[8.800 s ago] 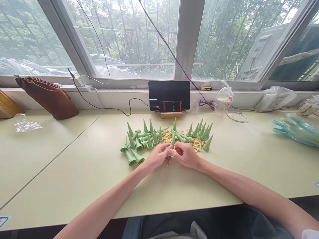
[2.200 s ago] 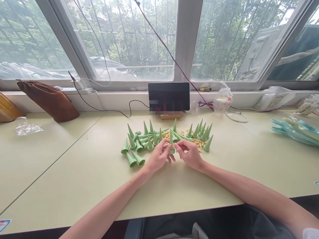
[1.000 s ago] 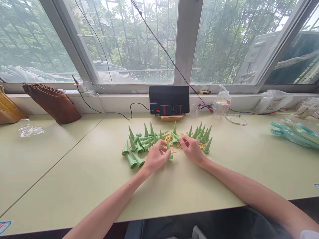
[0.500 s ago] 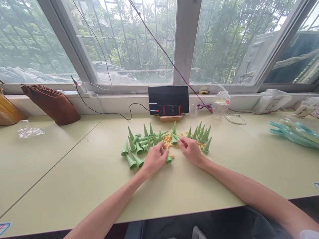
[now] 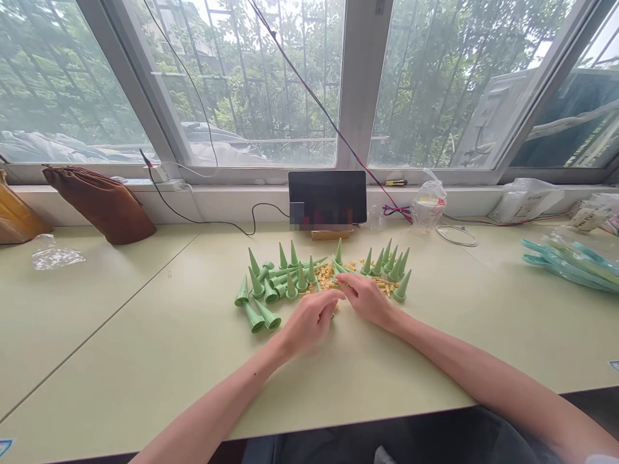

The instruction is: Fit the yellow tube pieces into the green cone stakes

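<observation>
My left hand (image 5: 312,319) is low over the table with its fingers curled downward. A sliver of a green ribbed-base plastic cone (image 5: 333,316) shows under its fingers; most of that cone is hidden. Just to the right, my right hand (image 5: 366,298) has bent fingers closed near the left fingertips, and what they pinch is hidden. Behind the right fingertips lies a tilted green cone (image 5: 335,265). Small yellow pieces (image 5: 327,274) are heaped around both hands. Several green cones stand or lie to the left (image 5: 271,320), and others stand upright to the right (image 5: 401,287).
A dark tablet (image 5: 327,193) leans at the back on a cardboard stand (image 5: 331,235). Brown (image 5: 101,206) and yellow pouches stand at the left. A bagged cup (image 5: 429,203), coiled white cable (image 5: 457,235) and turquoise bags (image 5: 570,261) occupy the right side.
My left hand has lowered and turned, its fingers reaching closer to the right hand and covering the cone beneath. The right fingers have shifted slightly left.
</observation>
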Demonstrator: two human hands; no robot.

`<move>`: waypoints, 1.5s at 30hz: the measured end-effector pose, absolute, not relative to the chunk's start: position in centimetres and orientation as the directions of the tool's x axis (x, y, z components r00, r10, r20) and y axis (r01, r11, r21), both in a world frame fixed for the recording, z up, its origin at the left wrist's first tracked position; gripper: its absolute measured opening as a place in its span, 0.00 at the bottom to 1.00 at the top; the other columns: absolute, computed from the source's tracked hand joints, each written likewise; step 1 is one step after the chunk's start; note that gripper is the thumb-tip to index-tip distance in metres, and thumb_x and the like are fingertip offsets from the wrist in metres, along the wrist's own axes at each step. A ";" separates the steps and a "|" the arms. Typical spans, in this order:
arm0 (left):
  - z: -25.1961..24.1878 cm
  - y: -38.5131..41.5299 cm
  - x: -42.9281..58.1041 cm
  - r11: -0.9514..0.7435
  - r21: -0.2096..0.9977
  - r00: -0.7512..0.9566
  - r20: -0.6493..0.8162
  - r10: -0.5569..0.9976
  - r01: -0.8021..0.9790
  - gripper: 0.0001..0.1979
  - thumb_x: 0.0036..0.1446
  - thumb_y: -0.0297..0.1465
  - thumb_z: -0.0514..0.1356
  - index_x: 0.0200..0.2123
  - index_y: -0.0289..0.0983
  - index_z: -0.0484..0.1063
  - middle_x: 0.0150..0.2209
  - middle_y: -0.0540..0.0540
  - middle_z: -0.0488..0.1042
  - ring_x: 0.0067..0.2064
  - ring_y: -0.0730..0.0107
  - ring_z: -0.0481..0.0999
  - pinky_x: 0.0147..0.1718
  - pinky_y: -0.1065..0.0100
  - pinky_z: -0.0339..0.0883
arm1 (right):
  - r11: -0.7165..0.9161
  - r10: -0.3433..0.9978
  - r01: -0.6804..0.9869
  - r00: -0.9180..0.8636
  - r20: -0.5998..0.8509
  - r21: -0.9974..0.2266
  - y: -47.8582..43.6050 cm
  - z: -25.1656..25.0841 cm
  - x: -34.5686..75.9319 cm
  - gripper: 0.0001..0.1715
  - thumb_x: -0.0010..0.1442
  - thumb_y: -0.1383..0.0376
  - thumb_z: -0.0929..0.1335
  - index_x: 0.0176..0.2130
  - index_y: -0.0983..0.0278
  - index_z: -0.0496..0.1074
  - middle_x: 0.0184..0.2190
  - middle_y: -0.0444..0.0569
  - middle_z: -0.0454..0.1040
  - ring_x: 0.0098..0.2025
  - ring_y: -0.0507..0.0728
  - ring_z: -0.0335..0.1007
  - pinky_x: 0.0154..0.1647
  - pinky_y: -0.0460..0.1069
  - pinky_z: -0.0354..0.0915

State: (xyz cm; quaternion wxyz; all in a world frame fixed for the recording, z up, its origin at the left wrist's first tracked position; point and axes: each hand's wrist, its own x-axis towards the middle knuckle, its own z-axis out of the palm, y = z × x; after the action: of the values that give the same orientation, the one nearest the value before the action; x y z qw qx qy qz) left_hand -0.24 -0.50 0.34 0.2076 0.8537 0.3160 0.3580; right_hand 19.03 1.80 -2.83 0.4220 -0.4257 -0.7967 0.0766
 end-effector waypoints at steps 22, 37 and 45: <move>0.9 -2.5 0.2 -0.864 0.357 0.789 0.381 0.481 0.355 0.10 0.58 0.26 0.53 0.26 0.37 0.70 0.22 0.50 0.67 0.23 0.75 0.62 0.25 0.71 0.55 | 0.633 0.766 0.595 -0.393 0.508 -0.495 1.6 -2.7 18.8 0.20 0.65 0.73 0.60 0.54 0.60 0.68 0.48 0.52 0.77 0.48 0.58 0.75 0.48 0.54 0.71; 1.1 -2.6 0.3 -0.874 0.339 0.792 0.391 0.469 0.350 0.10 0.56 0.25 0.52 0.23 0.37 0.66 0.20 0.52 0.63 0.22 0.75 0.55 0.24 0.70 0.52 | 0.676 0.734 0.588 -0.483 0.477 -0.445 1.1 -2.4 18.6 0.19 0.67 0.71 0.59 0.52 0.57 0.70 0.41 0.48 0.79 0.37 0.56 0.77 0.38 0.48 0.70; 1.1 -2.6 0.3 -0.876 0.332 0.787 0.403 0.466 0.349 0.11 0.56 0.25 0.52 0.22 0.37 0.64 0.20 0.52 0.63 0.21 0.75 0.56 0.24 0.70 0.53 | 0.736 0.669 0.579 -0.537 0.515 -0.351 1.0 -2.2 18.6 0.15 0.67 0.70 0.60 0.47 0.58 0.71 0.34 0.47 0.76 0.30 0.53 0.72 0.31 0.46 0.65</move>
State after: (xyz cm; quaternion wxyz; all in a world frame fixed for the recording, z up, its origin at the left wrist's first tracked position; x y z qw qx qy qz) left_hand 0.35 -2.62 1.08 0.1206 0.9376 0.2175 0.2430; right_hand 18.62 0.95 -2.19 0.3227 -0.3569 -0.8739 0.0692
